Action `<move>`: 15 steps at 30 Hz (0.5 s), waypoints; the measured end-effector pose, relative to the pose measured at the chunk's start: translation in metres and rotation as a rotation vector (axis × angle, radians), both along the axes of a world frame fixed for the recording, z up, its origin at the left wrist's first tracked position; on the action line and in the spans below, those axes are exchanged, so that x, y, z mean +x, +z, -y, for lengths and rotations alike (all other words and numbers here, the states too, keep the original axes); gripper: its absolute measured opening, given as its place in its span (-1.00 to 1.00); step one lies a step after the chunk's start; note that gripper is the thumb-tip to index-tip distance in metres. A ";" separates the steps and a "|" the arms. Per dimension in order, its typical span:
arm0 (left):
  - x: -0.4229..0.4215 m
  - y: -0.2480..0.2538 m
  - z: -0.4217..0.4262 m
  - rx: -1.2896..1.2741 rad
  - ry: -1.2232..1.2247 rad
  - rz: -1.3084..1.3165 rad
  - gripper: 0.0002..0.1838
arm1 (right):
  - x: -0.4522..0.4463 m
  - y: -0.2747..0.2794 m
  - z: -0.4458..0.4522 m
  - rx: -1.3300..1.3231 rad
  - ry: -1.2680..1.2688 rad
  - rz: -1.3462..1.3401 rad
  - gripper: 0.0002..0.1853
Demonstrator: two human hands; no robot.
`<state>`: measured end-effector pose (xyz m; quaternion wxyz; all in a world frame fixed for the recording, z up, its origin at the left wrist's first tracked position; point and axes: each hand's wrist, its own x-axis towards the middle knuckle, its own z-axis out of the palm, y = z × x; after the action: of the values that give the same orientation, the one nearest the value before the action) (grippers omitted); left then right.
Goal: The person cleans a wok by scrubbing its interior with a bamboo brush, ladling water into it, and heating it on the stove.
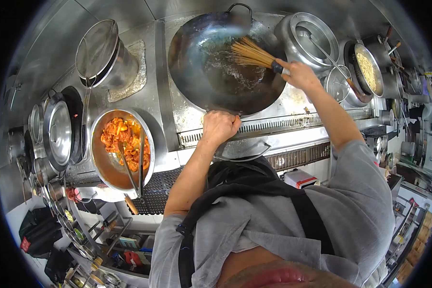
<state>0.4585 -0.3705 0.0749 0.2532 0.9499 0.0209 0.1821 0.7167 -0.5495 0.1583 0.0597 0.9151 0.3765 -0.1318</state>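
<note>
A large dark wok (187, 72) with liquid in its bottom sits on the steel stove. My right hand (297, 76) is closed around the dark handle of a bamboo brush (252, 54), whose splayed bristles reach into the wok over the wet surface. At the wok's near rim, my left hand (220, 126) is closed in a fist over the edge; the handle it seems to grip is mostly hidden under the fingers.
Left of the stove, a steel bowl (105, 168) holds orange-red food and tongs. Behind it stands a pot (119, 72) with a strainer on top. Right of the wok are a lidded pot (293, 45) with a ladle and a pan of pale food (368, 72).
</note>
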 end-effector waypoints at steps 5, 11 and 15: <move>0.000 -0.003 -0.001 -0.015 -0.038 0.013 -0.64 | 0.015 -0.022 -0.056 0.116 -0.031 0.068 -0.36; 0.000 0.002 0.001 -0.016 -0.007 0.002 -0.63 | -0.011 0.004 0.002 -0.013 0.017 0.017 -0.38; 0.000 -0.002 -0.002 -0.057 -0.035 0.045 -0.62 | 0.004 -0.022 -0.020 0.076 0.000 0.067 -0.38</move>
<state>0.4582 -0.3683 0.0727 0.2838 0.9381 0.0038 0.1984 0.7202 -0.5292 0.1359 0.0378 0.9205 0.3791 -0.0867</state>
